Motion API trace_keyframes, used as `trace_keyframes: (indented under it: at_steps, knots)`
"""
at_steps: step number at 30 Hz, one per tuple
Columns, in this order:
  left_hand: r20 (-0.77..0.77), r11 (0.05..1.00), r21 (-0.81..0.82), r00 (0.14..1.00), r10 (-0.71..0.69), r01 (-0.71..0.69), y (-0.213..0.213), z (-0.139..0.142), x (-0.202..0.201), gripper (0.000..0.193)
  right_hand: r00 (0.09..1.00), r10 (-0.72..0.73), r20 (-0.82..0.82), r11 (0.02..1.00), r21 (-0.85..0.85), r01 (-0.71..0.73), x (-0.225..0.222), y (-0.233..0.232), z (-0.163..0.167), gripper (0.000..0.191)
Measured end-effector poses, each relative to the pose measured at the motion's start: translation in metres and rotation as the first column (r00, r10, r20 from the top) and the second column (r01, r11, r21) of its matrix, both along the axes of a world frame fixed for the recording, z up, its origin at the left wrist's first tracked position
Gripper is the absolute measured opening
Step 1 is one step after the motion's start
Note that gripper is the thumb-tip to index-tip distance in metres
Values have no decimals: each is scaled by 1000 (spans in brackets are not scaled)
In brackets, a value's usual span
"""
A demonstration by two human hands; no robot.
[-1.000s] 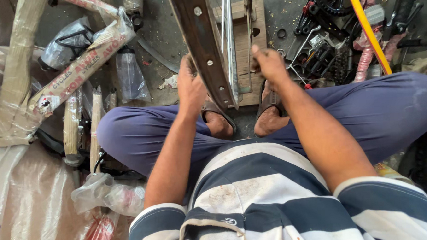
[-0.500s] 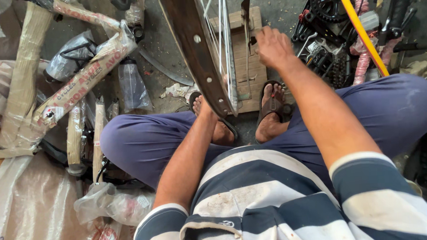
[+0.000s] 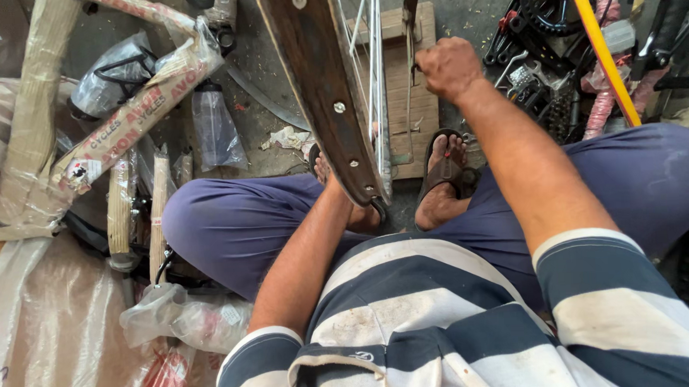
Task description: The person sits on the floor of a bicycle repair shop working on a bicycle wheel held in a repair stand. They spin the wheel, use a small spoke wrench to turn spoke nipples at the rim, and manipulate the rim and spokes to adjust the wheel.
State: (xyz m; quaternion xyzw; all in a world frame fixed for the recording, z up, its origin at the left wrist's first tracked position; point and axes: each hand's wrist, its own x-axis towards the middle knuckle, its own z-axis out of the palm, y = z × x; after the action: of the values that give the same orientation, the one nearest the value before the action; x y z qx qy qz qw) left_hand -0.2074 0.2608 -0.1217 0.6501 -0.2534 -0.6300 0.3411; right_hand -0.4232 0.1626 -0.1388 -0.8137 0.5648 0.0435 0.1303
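A bicycle wheel rim point(image 3: 321, 102) stands on edge between the seated person's knees, its long run heading straight away from the body, its spokes point(image 3: 369, 53) just to the right. The right hand point(image 3: 447, 69) is closed in a fist around a thin upright tool point(image 3: 411, 28) just right of the spokes, above the wooden board point(image 3: 426, 112). The left hand is hidden behind the rim's near end by the sandalled feet point(image 3: 441, 181), so its grip cannot be told; it lies nearer the rim.
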Motion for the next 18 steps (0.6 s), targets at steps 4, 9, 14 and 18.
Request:
trace_keyframes:
  at_steps: [4,9,14,18]
  knots:
    - [-6,1000,2,1000,0,0,1,0,1,42,990,144,0,907,-400,-132,1,8,-3,5]
    - [-7,1000,3,1000,-1,1,1,5,1,42,991,5,134,979,-204,23,0,16,1,12]
    - [-5,1000,-6,1000,5,-5,1,11,1,42,845,-82,528,966,-165,197,0,28,8,44]
    - [-8,1000,-6,1000,11,-11,-3,14,0,42,764,-373,526,909,41,415,11,29,8,47]
